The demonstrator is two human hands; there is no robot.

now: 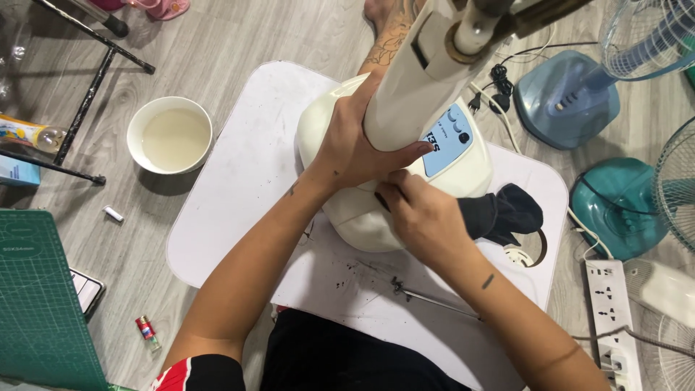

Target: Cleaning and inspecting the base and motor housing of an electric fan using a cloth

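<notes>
**Both hands on a cream fan base**

The cream fan base (362,217) sits on a white board (232,181) laid on the grey floor; its pale upright column (413,87) rises toward the camera; the left hand (355,148) is wrapped closed around the foot of that column, thumb lying across the blue control panel (449,145); the right hand (423,217) presses a dark cloth (507,213) against the base just below the panel, fingers curled over it; a white bowl (170,134) of cloudy liquid stands well apart to the left; a thin metal tool (427,295) lies on the board near the right forearm; a white power strip (612,311) lies at the right.
</notes>
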